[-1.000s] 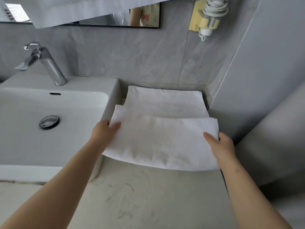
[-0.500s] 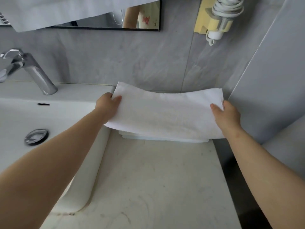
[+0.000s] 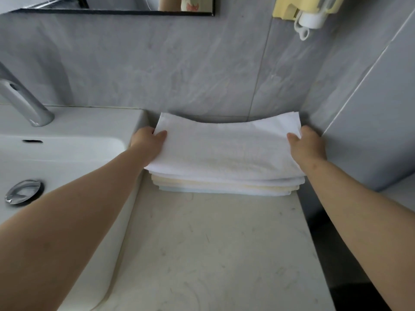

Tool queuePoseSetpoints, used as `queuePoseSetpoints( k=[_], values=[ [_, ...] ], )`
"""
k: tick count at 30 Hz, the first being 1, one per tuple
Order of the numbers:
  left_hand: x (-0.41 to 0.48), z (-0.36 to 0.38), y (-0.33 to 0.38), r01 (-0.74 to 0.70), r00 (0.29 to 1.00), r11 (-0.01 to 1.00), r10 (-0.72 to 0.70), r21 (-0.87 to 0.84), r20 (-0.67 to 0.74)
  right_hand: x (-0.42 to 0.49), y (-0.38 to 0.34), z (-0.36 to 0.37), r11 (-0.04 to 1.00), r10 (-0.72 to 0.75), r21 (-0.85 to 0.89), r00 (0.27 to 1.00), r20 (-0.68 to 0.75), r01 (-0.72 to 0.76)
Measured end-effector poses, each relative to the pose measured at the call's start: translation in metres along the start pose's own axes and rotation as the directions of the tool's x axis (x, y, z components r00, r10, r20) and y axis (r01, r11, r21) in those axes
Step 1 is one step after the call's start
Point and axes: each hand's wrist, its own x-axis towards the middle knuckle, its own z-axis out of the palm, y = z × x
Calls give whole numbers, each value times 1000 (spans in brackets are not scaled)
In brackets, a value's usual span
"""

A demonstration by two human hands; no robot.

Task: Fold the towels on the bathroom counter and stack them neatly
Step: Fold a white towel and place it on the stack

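Observation:
A folded white towel (image 3: 224,149) rests on top of a stack of folded towels (image 3: 224,187) at the back of the counter, against the grey wall. The stack shows white, pale yellow and pale blue layers. My left hand (image 3: 149,142) grips the top towel's left edge, thumb on top. My right hand (image 3: 306,147) grips its right edge the same way. The towel's far corners curl up a little, and its middle sags onto the stack.
The marble counter (image 3: 213,254) stretches toward me in front of the stack. A white basin (image 3: 67,153) with a chrome tap (image 3: 20,102) and drain (image 3: 22,194) stands to the left. A yellow wall holder (image 3: 303,10) hangs above right. A grey side wall (image 3: 370,131) closes the right.
Both hands carried the folded white towel away from me and lowered it onto the stack at the back wall. The camera has moved closer and tilted down.

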Motion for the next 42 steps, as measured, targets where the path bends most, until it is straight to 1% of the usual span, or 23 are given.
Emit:
queuePoseSetpoints(
  k=[5, 11, 18, 24, 32, 35, 37, 40, 42],
  values=[
    [3, 5, -7, -7, 1000, 998, 6, 56, 12, 3, 8, 9, 999, 52, 6, 998, 30, -52],
    [7, 11, -15, -8, 1000, 998, 8, 62, 10, 2, 13, 15, 995, 97, 16, 995, -4, -97],
    [9, 19, -16, -13, 1000, 999, 13, 38, -9, -6, 14, 22, 996, 83, -35, 994, -76, -85],
    [10, 25, -18, -23, 999, 999, 24, 33, -33, -3, 17, 30, 993, 97, -54, 992, -80, -101],
    [5, 32, -19, 35, 997, 993, -28, 113, -66, -10, 17, 35, 982, 163, -87, 984, -79, -169],
    [-1, 31, -17, 34, 997, 982, -20, 183, -74, -12, 16, 33, 987, 132, -88, 990, -53, -137],
    [-6, 29, -14, 41, 997, 975, -27, 220, -66, -15, 14, 31, 991, 82, -98, 995, -48, -87],
    [-15, 22, -9, 39, 997, 958, -20, 285, -68, -23, 10, 28, 978, -23, -209, 998, -50, 12],
    [-23, 16, -6, -1, 995, 939, 34, 343, -91, -31, 7, 24, 960, -58, -277, 998, -21, 50]
  ],
)
